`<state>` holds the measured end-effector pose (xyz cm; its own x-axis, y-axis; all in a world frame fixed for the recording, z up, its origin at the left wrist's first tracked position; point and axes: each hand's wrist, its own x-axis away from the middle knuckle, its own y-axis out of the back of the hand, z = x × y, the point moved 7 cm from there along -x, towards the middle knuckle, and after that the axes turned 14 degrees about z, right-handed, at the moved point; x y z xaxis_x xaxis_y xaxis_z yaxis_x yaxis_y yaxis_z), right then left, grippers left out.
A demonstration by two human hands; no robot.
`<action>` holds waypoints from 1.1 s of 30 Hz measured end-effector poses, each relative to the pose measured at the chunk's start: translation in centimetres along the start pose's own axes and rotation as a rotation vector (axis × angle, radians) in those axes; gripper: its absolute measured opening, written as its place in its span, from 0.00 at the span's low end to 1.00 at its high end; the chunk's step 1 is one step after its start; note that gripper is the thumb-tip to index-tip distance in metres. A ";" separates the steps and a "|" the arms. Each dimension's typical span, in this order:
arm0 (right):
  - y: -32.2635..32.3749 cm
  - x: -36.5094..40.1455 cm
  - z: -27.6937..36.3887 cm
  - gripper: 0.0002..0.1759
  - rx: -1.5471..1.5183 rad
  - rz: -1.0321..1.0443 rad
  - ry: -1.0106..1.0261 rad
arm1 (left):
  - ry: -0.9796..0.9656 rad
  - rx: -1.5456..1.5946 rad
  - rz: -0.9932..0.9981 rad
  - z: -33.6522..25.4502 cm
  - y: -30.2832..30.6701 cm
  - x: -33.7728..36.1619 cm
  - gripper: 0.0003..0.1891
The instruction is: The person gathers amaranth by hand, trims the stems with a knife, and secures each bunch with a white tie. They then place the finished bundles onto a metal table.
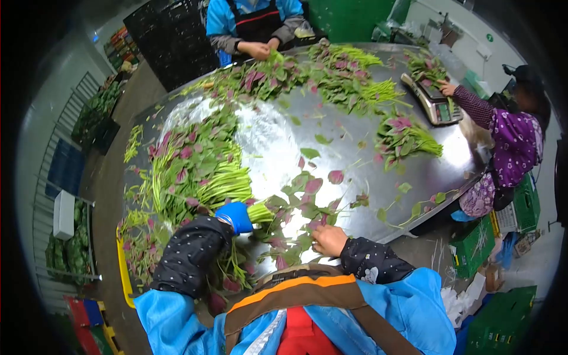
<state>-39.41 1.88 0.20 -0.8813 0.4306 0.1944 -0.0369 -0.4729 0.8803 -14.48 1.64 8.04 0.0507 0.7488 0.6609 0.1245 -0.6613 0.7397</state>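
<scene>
My left hand (236,218), in a blue glove, is closed round a bunch of amaranth (260,213); the pale green stem ends stick out to its right. Bare and with curled fingers, my right hand (329,241) pinches at amaranth leaves (312,226) at the table's near side; exactly what lies between the fingertips is partly hidden. Loose green and purple leaves (310,186) are scattered just beyond both hands. A large pile of amaranth (198,157) lies beyond my left hand, stems pointing right.
The metal table (349,151) carries more amaranth bunches (408,139) and a heap (260,77) along its far side. A co-worker's hands (257,49) handle leaves opposite me. Another person's hand (448,87) holds a bunch on a scale (435,103). Green crates (473,251) stand at right.
</scene>
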 end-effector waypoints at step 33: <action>0.2 0.2 -3.2 0.19 -0.710 -0.218 -0.393 | 0.066 0.322 -0.271 -5.8 -6.6 -10.3 0.14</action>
<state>-41.12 -0.63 -0.94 -0.5967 0.7428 0.3036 -0.5910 -0.6628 0.4598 -21.59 -2.01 -2.89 -0.0890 0.8824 0.4621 0.4286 -0.3848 0.8174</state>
